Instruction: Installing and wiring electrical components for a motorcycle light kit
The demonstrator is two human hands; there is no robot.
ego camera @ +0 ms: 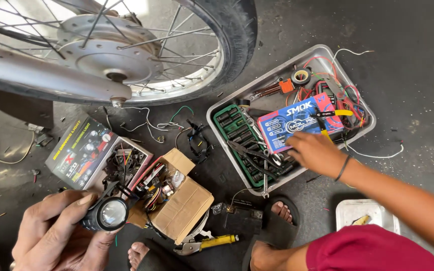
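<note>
While the left hand (59, 233) wraps a round black glass-fronted lamp (105, 214), its cardboard box (179, 203) sits just beside; right hand unseen.

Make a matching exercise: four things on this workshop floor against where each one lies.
Things:
1. round lamp
2. blue box
3. yellow-handled pliers
4. tape roll

Places:
A. far corner of the metal tray
B. on the floor, just below the open cardboard box
C. in the left hand
D. in the tray, just above the right hand

Pairs: 1-C, 2-D, 3-B, 4-A
</note>
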